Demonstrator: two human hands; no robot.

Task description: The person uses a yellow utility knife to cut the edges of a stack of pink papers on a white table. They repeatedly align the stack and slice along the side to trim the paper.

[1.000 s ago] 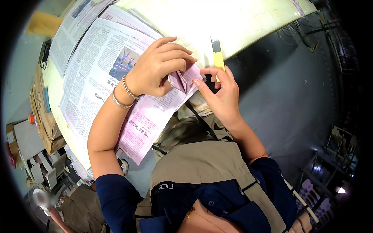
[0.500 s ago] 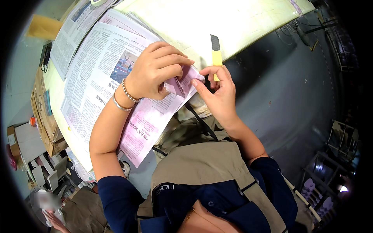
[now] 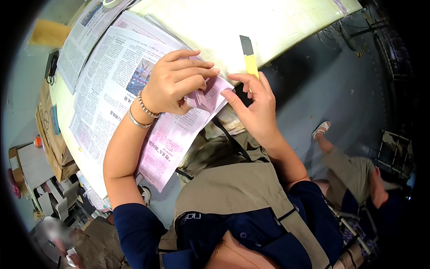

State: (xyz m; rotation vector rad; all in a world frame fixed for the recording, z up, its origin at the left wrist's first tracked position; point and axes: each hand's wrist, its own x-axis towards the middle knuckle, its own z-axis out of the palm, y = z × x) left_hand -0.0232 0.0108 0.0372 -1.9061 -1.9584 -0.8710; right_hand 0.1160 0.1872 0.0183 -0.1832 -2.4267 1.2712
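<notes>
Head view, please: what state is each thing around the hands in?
Left hand: curled over the pink fold.
Right hand: thumb and forefinger parted, other fingers curled.
Pink newsprint: folded up at its upper end, lower part unfolded.
Yellow cutter: blade out, in right hand.
Newspapers: spread flat.

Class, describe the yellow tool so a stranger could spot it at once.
Find the pale table, then its edge by the person's right hand. A slim yellow tool juts from that hand's fingers. Its bright yellow body and flat, dark grey end distinguish it from the printed newspapers.
</notes>
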